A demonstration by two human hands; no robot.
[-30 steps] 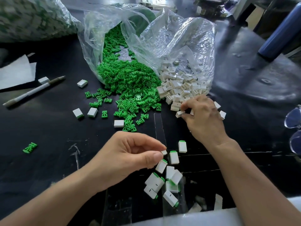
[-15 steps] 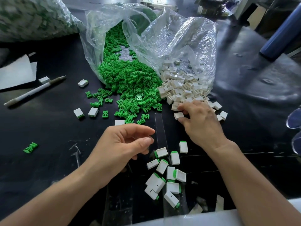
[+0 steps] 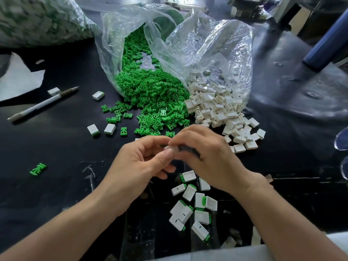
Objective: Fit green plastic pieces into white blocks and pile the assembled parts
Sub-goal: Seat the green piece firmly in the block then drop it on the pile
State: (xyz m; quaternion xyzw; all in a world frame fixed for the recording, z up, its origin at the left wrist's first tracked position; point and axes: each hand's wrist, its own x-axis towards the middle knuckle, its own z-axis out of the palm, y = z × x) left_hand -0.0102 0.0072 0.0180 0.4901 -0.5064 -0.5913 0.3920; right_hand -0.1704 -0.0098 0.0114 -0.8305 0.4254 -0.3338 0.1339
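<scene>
My left hand (image 3: 139, 166) and my right hand (image 3: 209, 157) meet above the black table (image 3: 56, 185), fingertips together. Both pinch one small white block (image 3: 174, 148) between them; whether a green piece sits in it is hidden by the fingers. Just behind the hands, loose green plastic pieces (image 3: 150, 95) spill from a clear bag. To their right, empty white blocks (image 3: 216, 108) spill from a second clear bag. A loose pile of assembled white-and-green parts (image 3: 192, 204) lies below my right hand, near the table's front edge.
Two crumpled clear bags (image 3: 207, 49) stand open at the back. A pen (image 3: 43, 104) and white paper (image 3: 20, 81) lie at the left, with a stray green piece (image 3: 38, 168) and two assembled parts (image 3: 101, 129). A full bag (image 3: 37, 19) sits back left, a blue cylinder (image 3: 327, 42) back right.
My right hand drew back from the white-block pile with a block. My left hand rose from beside the assembled pile, and the two hands came together at the middle.
</scene>
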